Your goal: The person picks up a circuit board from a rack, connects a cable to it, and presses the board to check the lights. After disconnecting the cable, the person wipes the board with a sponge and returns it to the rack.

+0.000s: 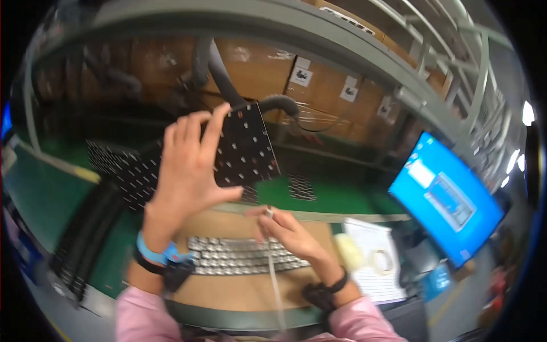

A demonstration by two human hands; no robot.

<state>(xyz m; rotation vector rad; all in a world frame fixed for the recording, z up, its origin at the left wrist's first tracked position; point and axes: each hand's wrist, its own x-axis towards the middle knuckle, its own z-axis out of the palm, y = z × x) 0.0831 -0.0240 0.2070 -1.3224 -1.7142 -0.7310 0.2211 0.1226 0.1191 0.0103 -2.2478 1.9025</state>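
Observation:
My left hand [191,162] spans a black panel [248,145] dotted with small light marks, with fingers at its upper edge and the thumb by its lower edge. The panel is tilted above the bench. Lower and to the right, my right hand [288,231] pinches a pale cable [273,279] near its connector end, and the cable hangs toward my body. Beneath the hands a keyboard [228,265] with light keys lies on a brown board [199,293]. My right hand hides part of its upper row.
More dark keyboard-like panels [134,179] lie at the left, beside long black strips [85,239]. A small key sheet [302,188] is on the green bench. To the right are a yellow sponge-like piece [348,251], papers with a tape ring [383,261] and a lit monitor [450,196].

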